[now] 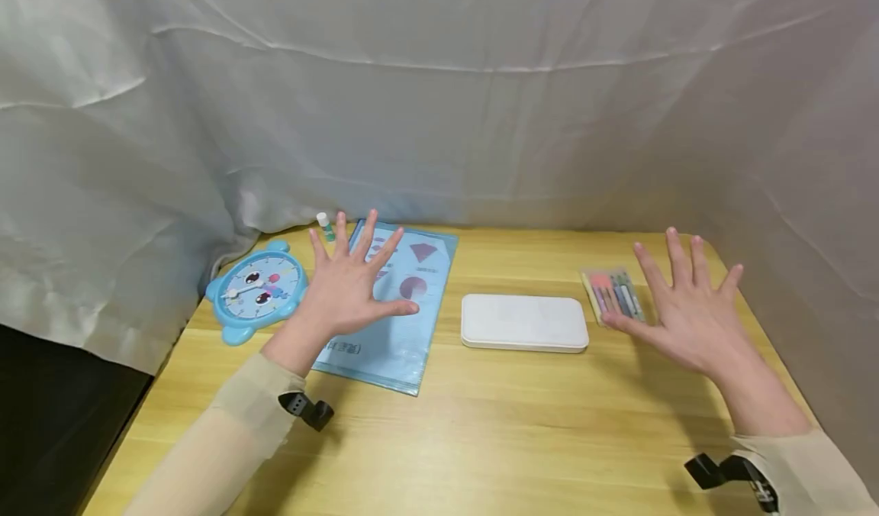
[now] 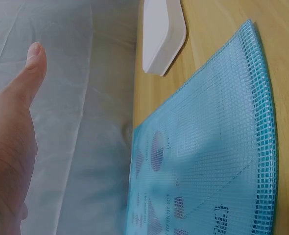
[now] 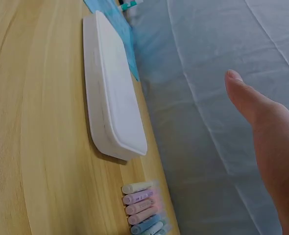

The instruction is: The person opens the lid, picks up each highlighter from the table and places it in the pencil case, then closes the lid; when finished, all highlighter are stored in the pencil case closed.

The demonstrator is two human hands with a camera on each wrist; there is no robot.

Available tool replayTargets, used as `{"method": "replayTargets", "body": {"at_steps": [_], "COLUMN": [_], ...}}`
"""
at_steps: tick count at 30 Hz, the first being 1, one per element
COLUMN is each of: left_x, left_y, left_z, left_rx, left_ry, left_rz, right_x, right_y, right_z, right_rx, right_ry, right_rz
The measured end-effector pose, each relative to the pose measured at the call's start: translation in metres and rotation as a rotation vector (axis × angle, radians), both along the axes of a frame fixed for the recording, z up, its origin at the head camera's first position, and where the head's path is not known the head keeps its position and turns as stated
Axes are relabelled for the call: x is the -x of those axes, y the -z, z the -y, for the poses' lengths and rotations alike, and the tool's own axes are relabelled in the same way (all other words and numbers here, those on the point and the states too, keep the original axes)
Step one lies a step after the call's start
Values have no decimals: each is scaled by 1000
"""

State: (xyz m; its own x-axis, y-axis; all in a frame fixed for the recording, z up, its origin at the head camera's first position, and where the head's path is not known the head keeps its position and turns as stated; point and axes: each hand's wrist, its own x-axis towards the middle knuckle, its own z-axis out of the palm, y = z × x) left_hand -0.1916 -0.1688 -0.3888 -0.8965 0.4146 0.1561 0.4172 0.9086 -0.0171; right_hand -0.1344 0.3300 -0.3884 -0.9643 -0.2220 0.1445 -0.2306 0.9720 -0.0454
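Note:
My left hand (image 1: 346,291) hovers with spread fingers above a blue mesh zip pouch (image 1: 405,348), which has printed sheets inside. A blue toy clock (image 1: 257,291) with a cartoon face lies just left of that hand. Beyond its fingertips is a small glue stick (image 1: 326,227) with a white cap. My right hand (image 1: 697,317), also spread and holding nothing, is raised at the right. Close to its thumb lies a clear pack of pastel markers (image 1: 613,296). Between the hands sits a closed white pencil case (image 1: 524,323), seen also in both wrist views.
Everything rests on a wooden table (image 1: 481,440). A grey cloth (image 1: 439,119) hangs behind it and along both sides. At the lower left, past the table's edge, is a dark area (image 1: 55,417). Each forearm wears a black wrist camera mount (image 1: 307,411).

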Motion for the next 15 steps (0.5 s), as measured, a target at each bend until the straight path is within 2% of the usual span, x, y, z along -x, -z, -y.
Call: {"method": "replayTargets", "body": {"at_steps": [15], "left_x": [-4], "left_y": [2], "left_z": [-7], "left_rx": [-7], "left_ry": [21], "left_rz": [11], "right_x": [-1], "right_y": [-1], "right_z": [15], "right_rx": [31], "right_ry": [-36], "right_rz": [-3]}}
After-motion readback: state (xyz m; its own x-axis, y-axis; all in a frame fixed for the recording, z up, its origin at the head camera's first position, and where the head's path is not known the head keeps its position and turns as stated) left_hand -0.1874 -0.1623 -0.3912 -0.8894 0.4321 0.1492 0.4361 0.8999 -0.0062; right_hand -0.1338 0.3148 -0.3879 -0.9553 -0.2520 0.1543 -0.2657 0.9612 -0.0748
